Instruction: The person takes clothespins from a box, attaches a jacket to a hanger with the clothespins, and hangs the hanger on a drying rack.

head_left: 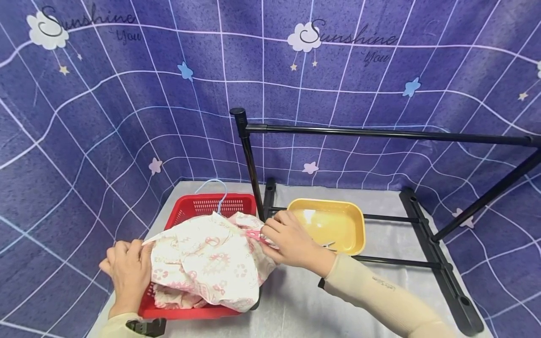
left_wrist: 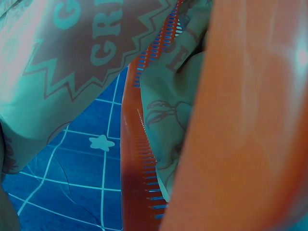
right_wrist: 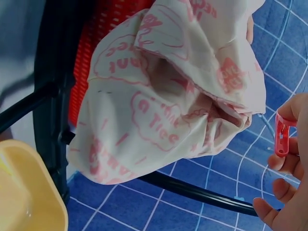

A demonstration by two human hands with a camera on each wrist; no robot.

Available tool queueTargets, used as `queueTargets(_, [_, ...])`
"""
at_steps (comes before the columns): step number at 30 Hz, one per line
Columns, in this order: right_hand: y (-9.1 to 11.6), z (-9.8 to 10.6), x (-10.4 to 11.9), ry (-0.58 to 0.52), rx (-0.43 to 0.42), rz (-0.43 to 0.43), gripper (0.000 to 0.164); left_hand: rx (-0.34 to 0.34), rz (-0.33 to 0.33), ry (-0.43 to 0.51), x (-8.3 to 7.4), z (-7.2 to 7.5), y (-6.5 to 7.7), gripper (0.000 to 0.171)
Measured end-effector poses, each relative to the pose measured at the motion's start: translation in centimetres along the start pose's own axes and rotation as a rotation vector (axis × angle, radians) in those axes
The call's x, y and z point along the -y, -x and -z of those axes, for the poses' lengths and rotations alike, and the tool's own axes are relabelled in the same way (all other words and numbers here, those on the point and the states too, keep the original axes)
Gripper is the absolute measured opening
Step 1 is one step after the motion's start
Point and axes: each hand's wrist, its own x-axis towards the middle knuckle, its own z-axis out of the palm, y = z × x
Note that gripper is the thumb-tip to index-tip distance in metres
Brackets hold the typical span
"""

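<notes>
A white cloth item (head_left: pixel 211 263) with pink print hangs over the basket, and a light blue hanger's hook (head_left: pixel 221 202) rises behind it. At its left edge, my left hand (head_left: pixel 127 267) pinches a pointed corner of the fabric. My right hand (head_left: pixel 291 239) is at the cloth's right side and holds a pink clothespin (head_left: pixel 255 234) between thumb and finger. The right wrist view has this clothespin (right_wrist: pixel 282 137) beside the bunched cloth (right_wrist: pixel 159 106). In the left wrist view, printed cloth (left_wrist: pixel 86 53) spreads in front of the camera.
Below the cloth stands a red slotted basket (head_left: pixel 181 206) with more printed fabric (head_left: pixel 175 298) inside. A yellow tray (head_left: pixel 359 220) with a small metal piece (head_left: pixel 328 244) sits to the right. A black rack's top bar (head_left: pixel 359 133) crosses above, its feet (head_left: pixel 444 263) on the table.
</notes>
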Motion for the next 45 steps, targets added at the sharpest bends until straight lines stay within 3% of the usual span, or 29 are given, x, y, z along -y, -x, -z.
queueTargets(18, [-1.3, -0.9, 1.0, -0.047, -0.003, 0.007, 0.016, -0.006, -0.007, -0.001, 0.1, -0.2, 0.1, 0.03])
queueTargets(45, [-2.9, -1.4, 1.7, -0.022, 0.01, 0.01, 0.017, -0.014, -0.009, 0.003, 0.0, -0.3, 0.1, 0.029])
